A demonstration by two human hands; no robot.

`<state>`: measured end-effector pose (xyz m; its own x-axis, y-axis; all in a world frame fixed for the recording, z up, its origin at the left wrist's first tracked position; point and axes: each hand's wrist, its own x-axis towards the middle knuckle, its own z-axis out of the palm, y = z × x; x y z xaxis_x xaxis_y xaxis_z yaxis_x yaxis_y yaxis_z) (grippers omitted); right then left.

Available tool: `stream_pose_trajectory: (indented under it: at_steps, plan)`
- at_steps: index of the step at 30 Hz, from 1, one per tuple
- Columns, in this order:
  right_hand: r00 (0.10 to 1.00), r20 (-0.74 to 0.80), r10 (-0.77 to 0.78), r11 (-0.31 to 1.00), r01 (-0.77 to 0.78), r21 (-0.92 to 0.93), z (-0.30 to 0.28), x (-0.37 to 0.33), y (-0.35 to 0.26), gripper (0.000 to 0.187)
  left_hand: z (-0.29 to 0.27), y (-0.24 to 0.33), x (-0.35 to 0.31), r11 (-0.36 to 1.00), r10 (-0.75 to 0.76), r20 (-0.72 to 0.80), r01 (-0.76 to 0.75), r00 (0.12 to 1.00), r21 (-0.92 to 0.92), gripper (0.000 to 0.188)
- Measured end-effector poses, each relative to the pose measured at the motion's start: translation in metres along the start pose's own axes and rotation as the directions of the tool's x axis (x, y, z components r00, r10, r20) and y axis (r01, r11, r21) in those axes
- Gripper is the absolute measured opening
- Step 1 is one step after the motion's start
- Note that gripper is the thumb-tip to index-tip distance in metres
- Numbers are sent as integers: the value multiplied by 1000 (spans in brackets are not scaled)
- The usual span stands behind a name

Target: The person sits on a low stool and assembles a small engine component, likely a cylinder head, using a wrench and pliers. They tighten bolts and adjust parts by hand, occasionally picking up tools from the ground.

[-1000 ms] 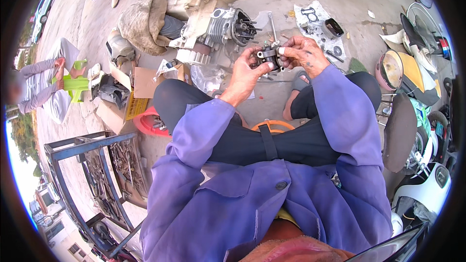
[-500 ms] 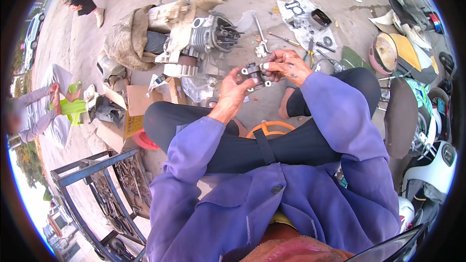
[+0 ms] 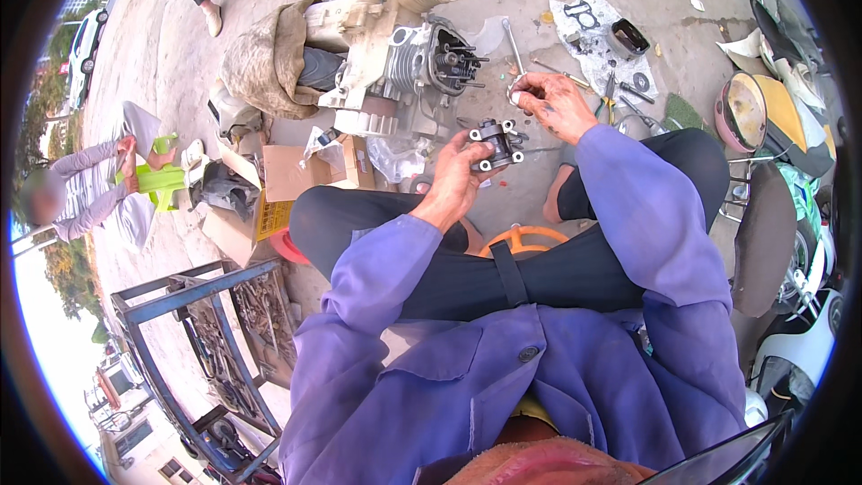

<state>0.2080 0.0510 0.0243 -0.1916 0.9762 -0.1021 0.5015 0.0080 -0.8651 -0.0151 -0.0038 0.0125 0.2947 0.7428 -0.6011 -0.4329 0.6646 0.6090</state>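
Note:
My left hand [image 3: 456, 178] grips a dark rocker arm holder [image 3: 496, 145] with pale round bolt lugs at its corners, thumb across its near side. It is held above the ground in front of my knees. Farther right, my right hand [image 3: 555, 106] is apart from the holder, its fingers drawn together by the near end of a long metal wrench [image 3: 514, 43] on the ground. Whatever is between those fingertips is hidden. Left of the wrench lies an engine [image 3: 382, 63], its finned cylinder and upright studs exposed, a brown cloth [image 3: 265, 63] over its far-left part.
A white sheet [image 3: 584, 45] at the far right bears a gasket and a black part. Pliers [image 3: 611, 94] and screwdrivers lie near it. Cardboard boxes [image 3: 305, 171] and a blue metal frame [image 3: 171, 305] stand left. Two people sit at the left and far left. Motorbike parts crowd the right.
My right hand has left the rocker arm holder and moved away to the wrench's end. My left hand still holds the holder, now turned with its lugs showing. The view has shifted slightly.

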Motion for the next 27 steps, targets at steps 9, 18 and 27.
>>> stream_pose_trajectory:
  at_steps: [9, 18, 27]
  plan:
    - [991, -62, -118, 993, 118, -3, 8, -3, -10, 30, -6, 1, -2, 1000, -12, -48, 12, 999, 2, 33]
    - [990, -129, -59, 998, 55, -29, 49, 40, -41, 49, -17, -2, 2, 1000, 0, -84, -2, 996, -26, 28]
    - [977, -18, 214, 890, -187, 417, 81, 69, -40, 28, -35, 3, -6, 996, 49, -108, -56, 993, -62, 26]
